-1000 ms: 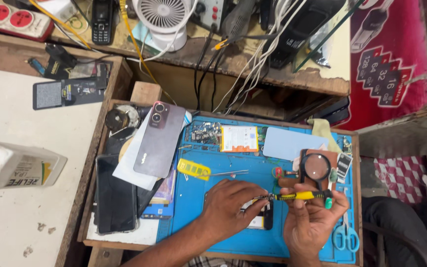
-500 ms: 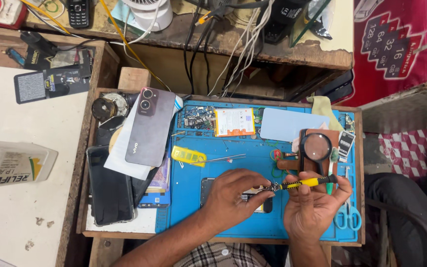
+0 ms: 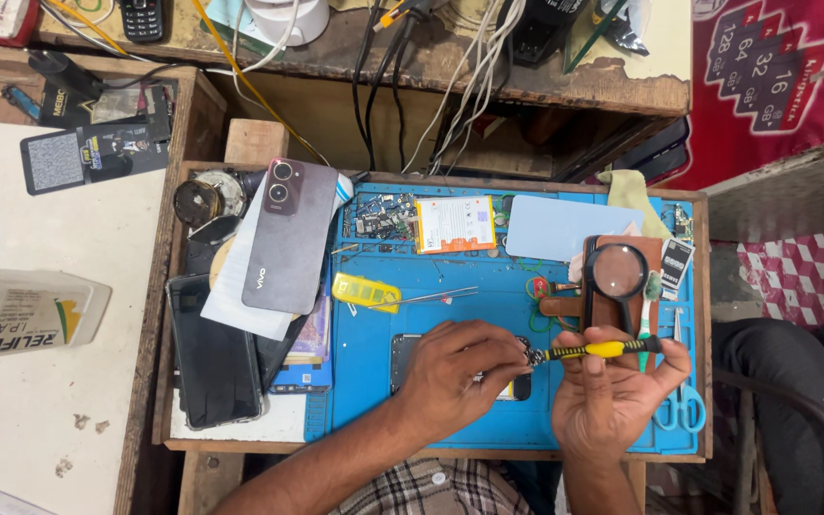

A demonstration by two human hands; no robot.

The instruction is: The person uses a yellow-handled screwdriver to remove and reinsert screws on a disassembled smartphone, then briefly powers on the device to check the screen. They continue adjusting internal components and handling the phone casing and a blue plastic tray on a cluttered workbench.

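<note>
My right hand [image 3: 612, 396] holds a yellow-and-black screwdriver [image 3: 601, 350] level, its tip pointing left. My left hand [image 3: 460, 367] pinches the metal tip of that screwdriver with thumb and fingers. Both hands hover over a dark phone body [image 3: 407, 353] that lies on the blue work mat [image 3: 374, 381]; my left hand hides most of it. A magnifying glass [image 3: 618, 273] with a black handle lies just beyond my right hand.
On the mat lie a phone battery [image 3: 456, 224], a yellow tool [image 3: 365, 292], tweezers [image 3: 426, 298], a pale blue sheet [image 3: 560, 229] and blue scissors [image 3: 681, 405]. A purple phone [image 3: 288, 234] lies back up on papers at left, beside a dark phone [image 3: 214, 360]. A white bottle [image 3: 21, 310] lies at far left.
My hands and the screwdriver keep the same hold; my left fingers stay at the tip. The camera has tilted, shifting the tray up in view.
</note>
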